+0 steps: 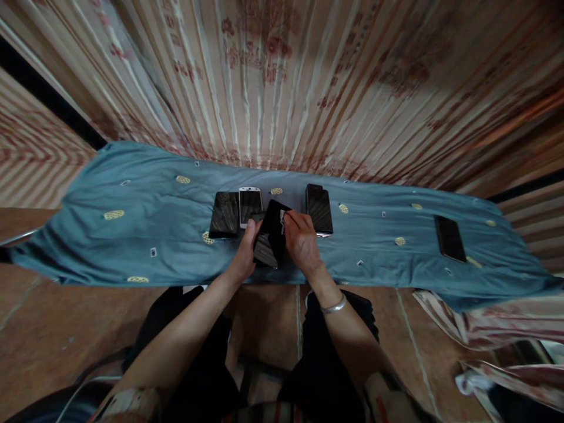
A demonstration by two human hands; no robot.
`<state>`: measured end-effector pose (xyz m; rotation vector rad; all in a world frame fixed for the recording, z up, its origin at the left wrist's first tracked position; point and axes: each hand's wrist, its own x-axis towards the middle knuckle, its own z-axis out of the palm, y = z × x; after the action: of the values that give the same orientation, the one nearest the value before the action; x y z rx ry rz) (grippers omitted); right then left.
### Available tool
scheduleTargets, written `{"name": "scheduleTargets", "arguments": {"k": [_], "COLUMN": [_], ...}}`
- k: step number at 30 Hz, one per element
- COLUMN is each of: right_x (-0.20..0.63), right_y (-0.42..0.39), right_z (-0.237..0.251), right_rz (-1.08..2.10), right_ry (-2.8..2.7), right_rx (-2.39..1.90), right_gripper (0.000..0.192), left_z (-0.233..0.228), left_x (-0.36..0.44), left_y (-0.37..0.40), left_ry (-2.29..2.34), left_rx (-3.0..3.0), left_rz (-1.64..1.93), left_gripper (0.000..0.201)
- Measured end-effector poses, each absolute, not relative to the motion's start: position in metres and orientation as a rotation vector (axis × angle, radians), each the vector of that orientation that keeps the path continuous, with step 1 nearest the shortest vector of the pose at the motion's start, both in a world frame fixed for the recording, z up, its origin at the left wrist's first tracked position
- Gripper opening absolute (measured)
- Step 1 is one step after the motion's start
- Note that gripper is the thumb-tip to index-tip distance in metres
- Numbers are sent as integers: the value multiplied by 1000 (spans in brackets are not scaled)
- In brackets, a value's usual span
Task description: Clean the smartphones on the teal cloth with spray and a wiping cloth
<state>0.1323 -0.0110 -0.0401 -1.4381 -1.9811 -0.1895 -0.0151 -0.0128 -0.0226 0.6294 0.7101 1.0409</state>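
Observation:
My left hand point(245, 254) grips a black phone point(267, 249) by its left edge, thumb along the side. The phone is tilted over the front part of the cloth-covered table, its glossy face catching reflections. My right hand point(303, 239) is closed over the phone's right side. A small whitish crumpled piece point(282, 221) shows at its fingertips, against the dark surface; its material is unclear. Just behind my left hand lie a white-framed phone point(251, 202) and a wide black device point(224, 212). Right of my right hand rests a stack of dark phones point(319, 208).
Another black phone point(450, 238) lies towards the right end of the blue patterned tablecloth point(167, 235). A pleated curtain point(282, 106) hangs close behind the table. Below are my knees and a tiled floor point(259, 329). Striped fabric point(480, 329) hangs at the lower right.

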Motion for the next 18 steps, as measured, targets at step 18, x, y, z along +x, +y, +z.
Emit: {"name": "scheduleTargets", "arguments": {"k": [18], "right_x": [118], "right_y": [-24], "right_z": [-44], "right_rz": [-71], "right_ry": [-2017], "right_rx": [-1382], "right_gripper": [33], "left_z": [-11], "left_x": [-23], "left_y": [-2], "left_ry": [778], "left_rx": [590], "left_rz": [1078], "left_gripper": [66]}}
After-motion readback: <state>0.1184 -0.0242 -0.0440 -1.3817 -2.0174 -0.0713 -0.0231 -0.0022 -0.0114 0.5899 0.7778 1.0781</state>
